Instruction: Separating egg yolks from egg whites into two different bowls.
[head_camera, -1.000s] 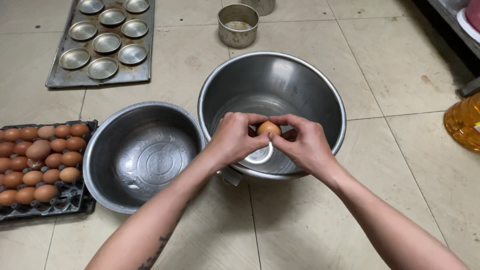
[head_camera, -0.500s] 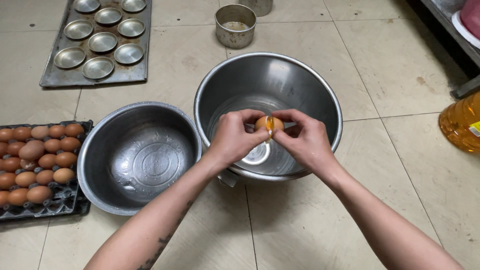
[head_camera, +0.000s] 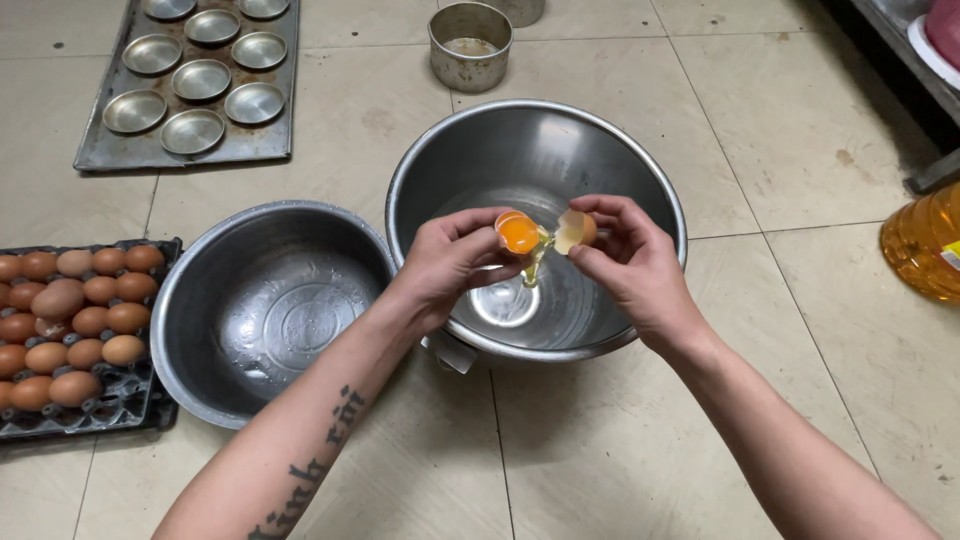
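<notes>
Egg split over right steel bowl (head_camera: 640, 160).
L hand (head_camera: 450, 262) grips yolk half (head_camera: 518, 233), R hand (head_camera: 628, 262) pinches empty shell half (head_camera: 574, 230); oil bottle (head_camera: 925, 240) far right.

I noted an orange yolk (head_camera: 519, 234) in a pale tan shell half (head_camera: 576, 230), above a silver-grey steel bowl (head_camera: 640, 180). A second bowl (head_camera: 200, 290) matched it. Brown eggs (head_camera: 70, 320) sat in a black tray (head_camera: 120, 405). The floor tiles (head_camera: 800, 130) were beige, the oil bottle (head_camera: 925, 245) amber-yellow, and the baking tray (head_camera: 100, 150) dull grey.
</notes>
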